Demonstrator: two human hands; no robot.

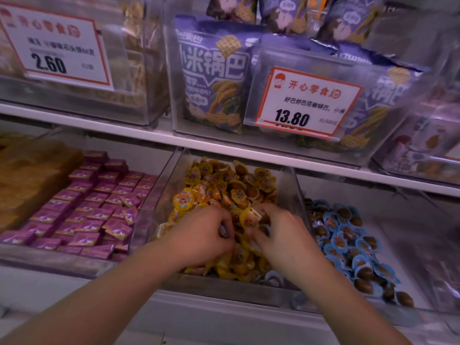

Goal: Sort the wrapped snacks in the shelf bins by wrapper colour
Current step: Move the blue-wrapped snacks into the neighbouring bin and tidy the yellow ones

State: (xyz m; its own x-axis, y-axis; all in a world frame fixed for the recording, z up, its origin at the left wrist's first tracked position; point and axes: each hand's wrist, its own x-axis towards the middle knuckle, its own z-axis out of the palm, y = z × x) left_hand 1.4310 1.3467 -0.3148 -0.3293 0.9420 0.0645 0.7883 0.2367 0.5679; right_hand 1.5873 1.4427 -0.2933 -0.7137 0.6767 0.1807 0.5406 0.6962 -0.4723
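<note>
Both my hands are down in the middle clear bin (291, 185), which is heaped with yellow-wrapped snacks (224, 185). My left hand (201, 235) has its fingers curled round a blue-wrapped snack (223, 231) that peeks out at its fingertips. My right hand (281, 232) pinches a yellow-wrapped snack (250, 217) between thumb and fingers. A few blue-wrapped snacks (272, 276) lie at the front right corner of this bin. The bin to the right holds blue-wrapped snacks (348, 240).
Purple wrapped squares (99, 205) fill the left bin, beside a brown packet pile (27, 175). The white shelf edge (224, 145) above carries clear bins of purple bags (214, 70) and price cards (306, 103), close over the hands.
</note>
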